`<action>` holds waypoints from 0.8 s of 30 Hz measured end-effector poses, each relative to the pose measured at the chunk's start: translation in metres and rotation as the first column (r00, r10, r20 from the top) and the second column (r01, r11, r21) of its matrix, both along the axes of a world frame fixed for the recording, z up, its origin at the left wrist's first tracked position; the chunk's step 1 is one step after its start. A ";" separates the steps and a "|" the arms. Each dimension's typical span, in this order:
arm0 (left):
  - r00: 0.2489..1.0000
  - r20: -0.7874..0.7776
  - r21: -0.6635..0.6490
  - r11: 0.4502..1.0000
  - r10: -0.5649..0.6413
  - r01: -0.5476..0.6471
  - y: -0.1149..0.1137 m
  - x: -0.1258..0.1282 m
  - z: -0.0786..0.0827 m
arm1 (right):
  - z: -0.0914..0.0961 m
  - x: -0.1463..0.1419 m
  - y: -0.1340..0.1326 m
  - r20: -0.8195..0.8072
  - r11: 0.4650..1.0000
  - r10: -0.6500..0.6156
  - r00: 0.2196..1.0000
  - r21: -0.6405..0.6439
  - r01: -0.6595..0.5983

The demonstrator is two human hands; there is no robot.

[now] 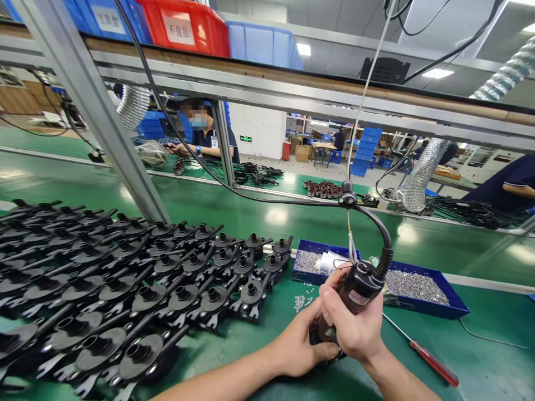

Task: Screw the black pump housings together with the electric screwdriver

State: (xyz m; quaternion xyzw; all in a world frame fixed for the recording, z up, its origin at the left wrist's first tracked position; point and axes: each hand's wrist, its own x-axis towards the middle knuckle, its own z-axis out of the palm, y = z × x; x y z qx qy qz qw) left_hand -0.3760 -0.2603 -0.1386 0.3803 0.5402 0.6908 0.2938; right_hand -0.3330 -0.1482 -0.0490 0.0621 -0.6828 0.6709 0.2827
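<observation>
The right hand [355, 328] has its grip wrapped snugly round the corded electric screwdriver [358, 289]; the left hand [292, 346] curls thumb and fingers about a black part [335, 358] beneath it, mostly hidden, low over the green surface [493, 351]. Such work likely goes best with the tool square to the part, even pressure and the left fingers clear of the bit, which is out of sight. Keep the loose metal rings [303, 302] just beyond from straying underneath, and the forearm off the red-handled screwdriver [434, 363] at right; farther left stand rows of black assemblies [181, 298]

One driver [359, 287], two blue trays [438, 311]
</observation>
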 end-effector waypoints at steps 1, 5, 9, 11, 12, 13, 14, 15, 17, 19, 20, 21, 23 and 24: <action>1.000 -0.003 0.001 1.000 -0.001 0.001 0.000 0.000 0.000 | 0.001 0.000 0.000 -0.012 1.000 -0.001 1.000 0.002 0.001; 1.000 -0.008 -0.009 1.000 -0.005 0.005 -0.001 -0.001 -0.001 | 0.004 0.002 -0.001 -0.029 1.000 -0.021 0.999 0.009 0.022; 1.000 -0.005 0.020 1.000 -0.012 0.012 0.000 -0.001 -0.003 | 0.003 0.004 0.001 -0.002 1.000 0.004 1.000 0.012 -0.004; 1.000 -0.018 0.033 0.999 -0.001 0.002 0.000 0.000 -0.004 | 0.000 0.003 0.002 0.009 0.999 0.037 0.999 0.014 -0.037; 1.000 -0.015 0.034 0.999 -0.002 0.003 0.000 0.000 -0.004 | 0.000 0.003 0.001 0.008 0.999 0.034 0.999 0.007 -0.034; 1.000 -0.005 0.032 0.999 -0.007 0.008 0.000 0.000 -0.005 | -0.001 0.003 0.000 0.004 1.000 0.022 1.000 -0.003 -0.022; 1.000 0.005 0.027 1.000 -0.015 0.015 0.000 0.001 -0.005 | 0.000 0.003 -0.001 0.003 1.000 0.006 1.000 -0.014 -0.006; 1.000 0.013 0.022 1.000 -0.021 0.021 0.000 0.001 -0.006 | 0.002 0.004 -0.002 0.008 1.000 -0.005 1.000 -0.026 0.005; 0.999 0.021 0.023 0.999 -0.033 0.032 -0.001 0.001 -0.009 | 0.010 0.008 -0.003 0.030 0.998 0.002 1.000 -0.060 0.000; 0.999 0.028 0.019 0.999 -0.032 0.031 -0.002 0.000 -0.014 | 0.022 0.015 0.002 0.042 0.992 0.027 0.999 -0.123 -0.022; 0.999 0.033 0.002 1.000 -0.020 0.020 -0.003 -0.001 -0.017 | 0.029 0.018 0.007 0.031 0.987 0.033 0.999 -0.158 -0.028; 0.999 0.034 -0.023 1.000 -0.002 0.002 -0.005 -0.002 -0.020 | 0.035 0.021 0.013 0.008 0.982 0.028 1.000 -0.186 -0.026; 0.999 0.026 -0.079 0.996 0.039 -0.037 -0.007 -0.003 -0.026 | 0.044 0.024 0.026 -0.047 0.979 -0.008 0.999 -0.203 -0.002; 0.998 0.021 -0.097 0.994 0.051 -0.049 -0.009 -0.003 -0.028 | 0.046 0.024 0.032 -0.070 0.981 -0.031 0.997 -0.192 0.017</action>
